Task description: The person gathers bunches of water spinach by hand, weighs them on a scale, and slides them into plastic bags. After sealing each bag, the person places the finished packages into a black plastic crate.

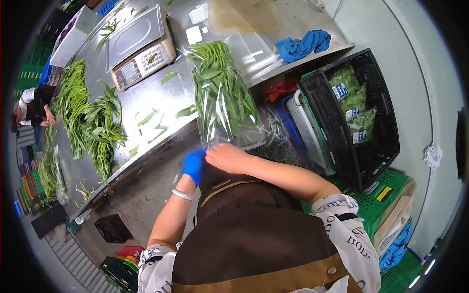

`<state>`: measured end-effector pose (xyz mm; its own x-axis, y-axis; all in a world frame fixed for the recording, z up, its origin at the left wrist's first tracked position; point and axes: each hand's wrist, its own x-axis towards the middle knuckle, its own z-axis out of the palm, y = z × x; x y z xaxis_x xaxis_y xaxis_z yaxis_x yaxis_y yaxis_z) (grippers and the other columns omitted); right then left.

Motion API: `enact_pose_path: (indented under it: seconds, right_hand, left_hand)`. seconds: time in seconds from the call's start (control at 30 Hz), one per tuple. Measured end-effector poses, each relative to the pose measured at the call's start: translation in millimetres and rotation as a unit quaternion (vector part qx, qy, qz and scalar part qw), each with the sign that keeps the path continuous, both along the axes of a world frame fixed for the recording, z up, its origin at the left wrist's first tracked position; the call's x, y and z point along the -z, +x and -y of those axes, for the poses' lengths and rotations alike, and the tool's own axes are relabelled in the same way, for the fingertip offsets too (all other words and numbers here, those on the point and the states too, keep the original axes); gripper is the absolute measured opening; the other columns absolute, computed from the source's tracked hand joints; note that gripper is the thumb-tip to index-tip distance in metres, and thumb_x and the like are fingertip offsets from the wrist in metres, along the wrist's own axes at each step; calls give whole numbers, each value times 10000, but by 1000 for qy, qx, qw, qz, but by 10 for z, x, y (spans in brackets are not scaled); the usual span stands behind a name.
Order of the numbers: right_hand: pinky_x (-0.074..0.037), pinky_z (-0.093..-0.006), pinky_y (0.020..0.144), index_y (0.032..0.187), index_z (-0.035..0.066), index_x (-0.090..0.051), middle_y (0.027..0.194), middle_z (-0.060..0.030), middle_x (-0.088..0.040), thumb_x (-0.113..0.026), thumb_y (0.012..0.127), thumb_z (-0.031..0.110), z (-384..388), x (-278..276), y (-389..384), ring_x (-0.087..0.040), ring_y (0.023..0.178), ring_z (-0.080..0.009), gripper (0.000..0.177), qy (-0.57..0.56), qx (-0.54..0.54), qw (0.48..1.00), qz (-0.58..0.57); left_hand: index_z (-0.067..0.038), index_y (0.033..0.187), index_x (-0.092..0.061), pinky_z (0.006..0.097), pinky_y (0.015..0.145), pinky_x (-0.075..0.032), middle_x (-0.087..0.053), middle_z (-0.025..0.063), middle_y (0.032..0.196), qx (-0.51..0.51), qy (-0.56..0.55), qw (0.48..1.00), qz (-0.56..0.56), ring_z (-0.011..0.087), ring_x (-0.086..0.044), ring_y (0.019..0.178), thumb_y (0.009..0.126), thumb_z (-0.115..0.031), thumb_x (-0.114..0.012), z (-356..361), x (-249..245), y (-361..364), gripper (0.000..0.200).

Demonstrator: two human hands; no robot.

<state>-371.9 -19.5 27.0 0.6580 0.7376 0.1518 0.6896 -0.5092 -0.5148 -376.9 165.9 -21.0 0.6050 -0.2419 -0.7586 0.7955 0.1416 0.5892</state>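
Observation:
A clear plastic bag [222, 95] packed with long-stemmed leafy greens lies at the front edge of the metal table, its near end hanging over toward me. My left hand [194, 166], in a blue glove, pinches the bag's near edge. Close beside it, my bare right hand [226, 157] is closed on the same edge, fingers bent. The two hands almost touch in front of my brown apron [254, 229]. My fingertips are partly hidden, so the exact grip is hard to see.
Left of the bag stand a weighing scale [141, 46] and loose bundles of greens [73, 110]. A blue cloth [304, 45] lies on the table's right corner. A black crate [376, 93] with labelled bags is at my right. Another person [34, 107] works at far left.

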Motion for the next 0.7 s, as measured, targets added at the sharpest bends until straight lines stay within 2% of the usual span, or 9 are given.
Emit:
enact_pose_path:
  seconds: [0.13, 0.2, 0.23, 0.27, 0.3, 0.37, 0.5, 0.63, 0.7]
  right_hand:
    - [-473, -422, 690, 789, 66, -543, 847, -104, -590, -505, 863, 187, 744, 326, -493, -601, 808, -278, 148, 66, 85, 977, -186]
    - [-503, -434, 737, 916, 93, -614, 932, -99, -628, -491, 880, 244, 1578, 1272, -1226, -616, 901, -309, 198, -148, 131, 977, -85]
    - [-498, -420, 827, 979, 73, -600, 973, -125, -632, -491, 878, 177, 1999, 1657, -1703, -623, 910, -306, 182, -341, 142, 863, -345]
    - [-491, -427, 833, 1085, 91, -580, 1064, -127, -615, -507, 845, 136, 2186, 1447, -1949, -597, 1000, -309, 256, -178, 184, 967, 16]
    - [-481, -421, 849, 1121, 97, -564, 1098, -126, -597, -519, 832, 123, 2186, 1218, -1821, -570, 1042, -304, 293, -259, 161, 944, -126]
    - [-461, -409, 883, 1192, 109, -531, 1164, -123, -561, -542, 808, 96, 2081, 786, -1376, -517, 1128, -296, 384, -398, 96, 817, -406]
    - [-410, -350, 937, 1096, 87, -549, 1194, -78, -521, -564, 773, 134, 1582, 474, -390, -471, 1142, -254, 327, -193, 307, 932, 24]
    - [-408, -357, 945, 1035, 66, -570, 1173, -90, -544, -544, 809, 125, 1396, 524, 94, -492, 1129, -253, 235, -114, 148, 970, 158]
    - [-407, -363, 951, 1012, 57, -575, 1154, -96, -563, -552, 815, 124, 1449, 597, 216, -507, 1124, -248, 210, -38, 113, 990, 75]
  left_hand:
    - [11, 1132, -585, 324, 847, -488, -660, 142, 1018, 93, 102, 990, 40, 219, -638, 929, 927, -123, -463, 11, -201, 108, 274]
    - [20, 1214, -531, 344, 914, -468, -642, 180, 1083, 103, 15, 993, 58, 257, -624, 1014, 954, -170, -453, -183, -37, 35, 331]
    - [22, 1235, -515, 348, 928, -462, -639, 184, 1093, 114, 2, 991, 67, 264, -621, 1024, 958, -181, -454, -237, -24, 37, 348]
    - [24, 1256, -498, 352, 942, -456, -635, 187, 1103, 125, -10, 989, 74, 271, -618, 1035, 961, -192, -456, -280, -3, 54, 368]
    - [3, 1271, -494, 359, 953, -445, -618, 178, 1140, 137, 82, 974, 159, 274, -605, 1057, 954, -191, -465, -324, 18, 113, 373]
    - [-37, 1302, -485, 372, 976, -423, -584, 160, 1214, 156, 257, 902, 309, 278, -578, 1103, 941, -191, -483, -369, 74, 154, 392]
    - [-113, 1319, -491, 392, 1029, -367, -483, 111, 1350, 314, 512, 563, 568, 278, -485, 1218, 853, -131, -554, -168, -212, 412, 470]
    - [-119, 1280, -521, 398, 1024, -368, -483, 84, 1353, 486, 432, 415, 636, 255, -478, 1218, 790, -94, -604, -112, -234, 525, 497]
    - [-113, 1233, -564, 382, 985, -406, -548, 91, 1275, 465, 381, 471, 645, 268, -526, 1158, 829, -126, -577, -154, -207, 588, 405]
